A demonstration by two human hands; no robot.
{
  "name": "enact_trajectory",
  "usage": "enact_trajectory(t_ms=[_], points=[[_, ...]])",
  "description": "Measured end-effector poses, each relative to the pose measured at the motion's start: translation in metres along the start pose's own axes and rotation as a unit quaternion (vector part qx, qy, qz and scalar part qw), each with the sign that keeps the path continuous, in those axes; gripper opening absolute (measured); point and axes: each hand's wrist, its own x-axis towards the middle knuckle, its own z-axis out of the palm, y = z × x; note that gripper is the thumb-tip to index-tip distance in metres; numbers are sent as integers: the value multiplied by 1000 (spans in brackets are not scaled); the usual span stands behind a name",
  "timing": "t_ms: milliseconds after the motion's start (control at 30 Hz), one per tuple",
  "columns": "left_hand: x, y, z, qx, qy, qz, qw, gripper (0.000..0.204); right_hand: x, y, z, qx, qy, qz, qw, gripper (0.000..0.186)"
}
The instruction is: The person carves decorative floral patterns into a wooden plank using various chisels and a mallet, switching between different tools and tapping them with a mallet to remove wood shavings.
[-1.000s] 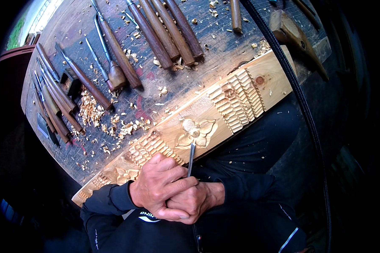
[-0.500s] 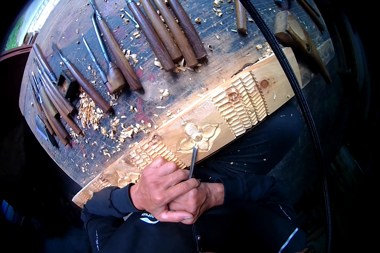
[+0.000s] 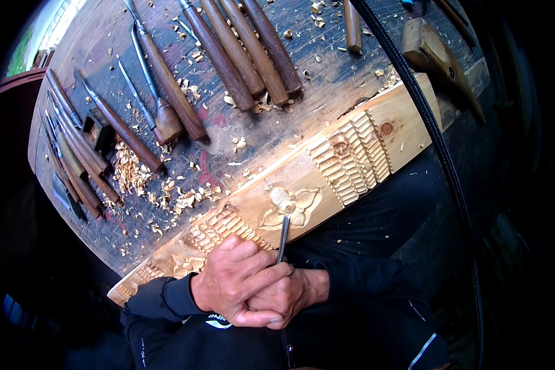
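Note:
A long pale wooden board (image 3: 302, 163) lies slanting along the near edge of the workbench, with a four-petalled flower (image 3: 299, 200) carved in its middle. On the flower's near petals, by its round centre, rests the tip of a steel carving gouge (image 3: 283, 239). My right hand (image 3: 287, 295) is closed round the gouge's lower part, whose handle is hidden. My left hand (image 3: 233, 279) lies over the right one, its fingers wrapped about that hand and the gouge shank. Both hands are just off the board's near edge, in front of my body.
Several wooden-handled carving tools (image 3: 225, 61) lie across the workbench (image 3: 234, 120). Wood shavings (image 3: 132, 169) are scattered among them. A wooden mallet (image 3: 441, 58) sits at the far right. A black braided cable (image 3: 441, 145) hangs across the view over the board's right end.
The gouge tip sits slightly closer to the flower's centre. The bench and board appear shifted a little lower in the view. Both hands keep the same grip.

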Motion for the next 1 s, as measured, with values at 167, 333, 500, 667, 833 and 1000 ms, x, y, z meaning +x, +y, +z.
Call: enact_trajectory(t_ms=[167, 333, 500, 667, 833, 1000], points=[[0, 1, -1, 2, -5, -8, 1000, 72, -1, 1, 5, 11, 2, -3, 1000, 17], [4, 1, -5, -12, -22, 3, 1000, 70, 5, -7, -4, -4, 16, 4, 1000, 15], [4, 2, -8, -18, -28, 8, 999, 71, 5, -12, -2, -61, 17, -27, 998, 18], [3, 2, -7, -21, -24, 2, 999, 71, 5, -12, -3, -45, 10, -18, 999, 17], [2, 2, -6, -23, -26, -7, 999, 70, 6, -11, -3, 12, 32, 33, 999, 17], [0, 0, 0, -12, -17, -3, 1000, 71, 4, -8, -5, -8, 23, 5, 1000, 17]])
